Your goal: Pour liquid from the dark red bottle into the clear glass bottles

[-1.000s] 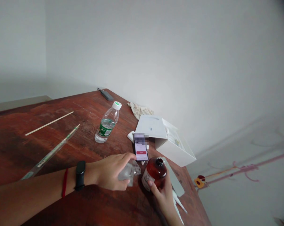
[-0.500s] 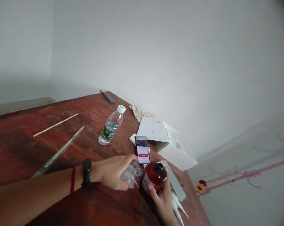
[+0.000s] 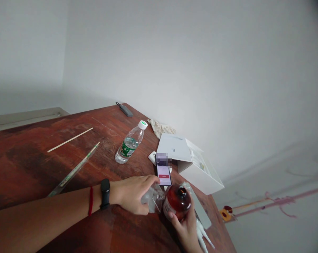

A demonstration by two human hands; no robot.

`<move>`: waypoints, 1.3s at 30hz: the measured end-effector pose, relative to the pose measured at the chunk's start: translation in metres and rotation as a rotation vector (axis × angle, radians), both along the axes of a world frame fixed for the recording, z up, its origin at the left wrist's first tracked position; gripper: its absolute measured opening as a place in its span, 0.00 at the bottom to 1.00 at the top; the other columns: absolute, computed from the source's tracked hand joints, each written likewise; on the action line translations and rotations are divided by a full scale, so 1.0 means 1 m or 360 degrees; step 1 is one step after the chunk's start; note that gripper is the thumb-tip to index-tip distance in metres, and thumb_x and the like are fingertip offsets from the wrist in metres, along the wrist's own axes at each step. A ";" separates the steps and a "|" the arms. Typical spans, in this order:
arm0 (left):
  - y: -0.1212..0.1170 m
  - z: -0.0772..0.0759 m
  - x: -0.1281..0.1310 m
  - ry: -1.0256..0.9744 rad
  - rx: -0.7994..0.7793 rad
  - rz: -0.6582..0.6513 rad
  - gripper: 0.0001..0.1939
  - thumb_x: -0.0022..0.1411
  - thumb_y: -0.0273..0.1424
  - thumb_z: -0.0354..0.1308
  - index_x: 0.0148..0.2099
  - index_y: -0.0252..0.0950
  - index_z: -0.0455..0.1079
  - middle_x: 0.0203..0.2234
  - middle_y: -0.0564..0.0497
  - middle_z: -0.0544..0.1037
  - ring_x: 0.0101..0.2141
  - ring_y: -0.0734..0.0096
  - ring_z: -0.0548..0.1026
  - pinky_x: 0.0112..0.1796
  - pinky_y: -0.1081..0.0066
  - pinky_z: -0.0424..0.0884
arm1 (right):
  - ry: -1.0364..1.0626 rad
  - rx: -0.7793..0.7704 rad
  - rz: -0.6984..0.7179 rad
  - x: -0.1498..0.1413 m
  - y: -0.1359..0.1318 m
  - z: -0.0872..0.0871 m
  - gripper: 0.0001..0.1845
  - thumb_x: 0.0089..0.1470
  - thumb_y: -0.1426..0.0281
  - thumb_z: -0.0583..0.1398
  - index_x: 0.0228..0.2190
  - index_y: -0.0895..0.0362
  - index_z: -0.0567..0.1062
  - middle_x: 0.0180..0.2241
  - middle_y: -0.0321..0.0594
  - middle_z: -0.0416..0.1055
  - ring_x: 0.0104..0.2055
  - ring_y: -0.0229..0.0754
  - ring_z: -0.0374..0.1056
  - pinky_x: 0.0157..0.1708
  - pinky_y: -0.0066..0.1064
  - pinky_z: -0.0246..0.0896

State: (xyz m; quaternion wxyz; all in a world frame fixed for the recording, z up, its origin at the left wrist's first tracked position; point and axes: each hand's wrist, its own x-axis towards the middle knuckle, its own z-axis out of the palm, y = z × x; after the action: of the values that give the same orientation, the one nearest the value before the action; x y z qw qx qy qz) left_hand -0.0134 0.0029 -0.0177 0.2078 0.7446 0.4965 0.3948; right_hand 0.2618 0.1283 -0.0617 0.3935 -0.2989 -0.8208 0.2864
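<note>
We have our left hand [image 3: 134,195] wrapped round a small, clear, see-through bottle with a narrow neck [image 3: 151,200], its fingers closed on the body, and the bottle lies tilted with its neck pointing toward our right hand [image 3: 185,226]. The fingers of that right hand grip a rounded, glossy amber-brown bottle with a pale label [image 3: 180,203]; its dark mouth is uncapped and faces up toward us. The two bottles are side by side, the clear neck just beside the amber shoulder, though we cannot tell whether they touch. Both are at the near side of the reddish-brown wooden desk [image 3: 24,168]. On our left wrist we wear a black band [image 3: 105,194] and a thin red cord [image 3: 90,201]. Just beyond the clear bottle lies a dark-edged phone with a lit screen [image 3: 163,177], and near it stands a white open-sided box [image 3: 173,146]. Farther left, a clear plastic water bottle with a green label and white cap [image 3: 129,144] stands upright. Beyond our left forearm lie a bare, pale, thin stick [image 3: 70,140] and a long, thin, clear-wrapped packet [image 3: 74,171].
</note>
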 end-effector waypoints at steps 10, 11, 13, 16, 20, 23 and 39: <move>0.007 -0.009 -0.004 -0.0199 -0.0057 -0.0116 0.41 0.48 0.23 0.66 0.63 0.43 0.57 0.56 0.42 0.78 0.54 0.44 0.79 0.56 0.51 0.74 | -0.0120 -0.0101 0.0197 -0.014 0.009 0.031 0.48 0.51 0.53 0.75 0.67 0.54 0.68 0.64 0.56 0.75 0.67 0.66 0.72 0.68 0.62 0.64; 0.007 -0.008 -0.006 -0.0232 -0.0080 -0.0124 0.41 0.48 0.22 0.66 0.63 0.42 0.57 0.57 0.42 0.78 0.55 0.45 0.79 0.58 0.51 0.73 | -0.0134 -0.0115 0.0228 -0.017 0.008 0.039 0.47 0.50 0.55 0.76 0.66 0.54 0.69 0.64 0.55 0.76 0.66 0.66 0.72 0.67 0.62 0.64; 0.009 -0.007 -0.009 -0.0208 -0.0139 -0.0125 0.40 0.48 0.18 0.64 0.62 0.42 0.56 0.58 0.41 0.76 0.58 0.46 0.76 0.60 0.51 0.70 | -0.0112 -0.0180 0.0300 -0.023 0.006 0.050 0.46 0.48 0.57 0.77 0.65 0.53 0.71 0.63 0.54 0.76 0.66 0.65 0.73 0.67 0.61 0.65; 0.011 -0.007 -0.013 -0.0122 -0.0260 -0.0081 0.41 0.50 0.14 0.62 0.64 0.39 0.53 0.59 0.38 0.75 0.58 0.48 0.75 0.60 0.52 0.69 | 0.0020 -0.0317 0.0290 -0.028 0.004 0.048 0.44 0.47 0.60 0.78 0.63 0.53 0.73 0.62 0.53 0.78 0.63 0.63 0.75 0.67 0.61 0.64; 0.013 -0.012 -0.015 -0.0032 -0.0416 -0.0023 0.44 0.50 0.13 0.61 0.65 0.40 0.50 0.58 0.40 0.74 0.56 0.48 0.75 0.58 0.53 0.71 | 0.0378 -0.0465 0.0252 -0.033 -0.003 0.030 0.43 0.47 0.62 0.79 0.61 0.54 0.73 0.61 0.54 0.78 0.62 0.63 0.76 0.66 0.60 0.65; 0.012 -0.014 -0.015 -0.0010 -0.0484 0.0041 0.45 0.47 0.12 0.57 0.65 0.42 0.51 0.57 0.42 0.73 0.57 0.48 0.74 0.59 0.51 0.69 | 0.0436 -0.0553 0.0256 -0.035 -0.009 0.025 0.45 0.42 0.61 0.81 0.60 0.56 0.75 0.62 0.56 0.77 0.63 0.65 0.75 0.66 0.61 0.66; 0.013 -0.013 -0.009 -0.0350 -0.0409 0.0178 0.40 0.38 0.20 0.59 0.57 0.41 0.64 0.45 0.51 0.77 0.49 0.49 0.74 0.52 0.59 0.67 | 0.0186 -0.0230 0.0403 -0.031 -0.010 0.022 0.51 0.47 0.56 0.79 0.67 0.53 0.69 0.65 0.56 0.74 0.66 0.66 0.73 0.68 0.60 0.64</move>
State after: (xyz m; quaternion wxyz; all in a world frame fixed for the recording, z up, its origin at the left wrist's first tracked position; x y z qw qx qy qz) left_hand -0.0224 0.0161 -0.0310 0.3319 0.6356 0.5578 0.4181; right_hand 0.2311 0.1179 -0.0395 0.3787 -0.2034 -0.8049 0.4091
